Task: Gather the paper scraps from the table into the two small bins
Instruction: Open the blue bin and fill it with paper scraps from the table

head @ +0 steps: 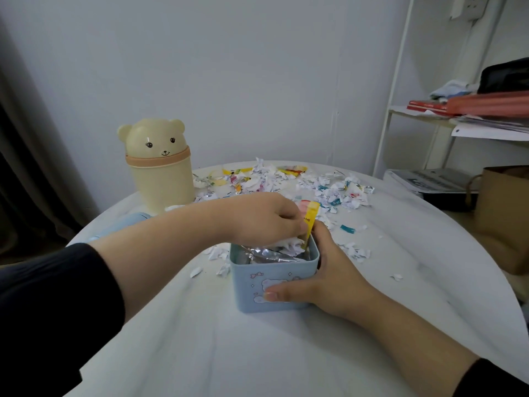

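1. Head view: a round white table (257,353) fills the near and middle ground, and a pale wall (257,67) rises behind it.
2. A square blue bin (257,285) with a cartoon print on its near face stands upright near the middle of the table, open at the top.
3. The right hand (329,276) grasps the blue bin from the right. Its thumb lies flat across the near face and its fingers curl round the far right corner.
4. The left hand (266,219) reaches in from the left above the bin's far rim. Its fingers are curled down and pinch a yellow wrapper (310,217) together with a wad of white paper, right at the bin's mouth.
5. Crumpled silver foil (266,255) and white paper lie inside the blue bin, heaped close to the rim.
6. The scraps (286,179), white with bits of blue, yellow and red, are strewn over the far side of the table, thickest from the far middle to the right. A few lie just left of the blue bin and a few more to its right.
7. A cream bear bin (160,167), its bear-head lid on, stands upright at the far left of the table, well apart from the blue bin, with scraps near its right side.
8. A pale blue object shows just behind the left forearm; I cannot tell what it is.
9. Right of the table stands a white shelf (400,110) bearing red books (486,104), with a brown paper bag (503,213) lower down.
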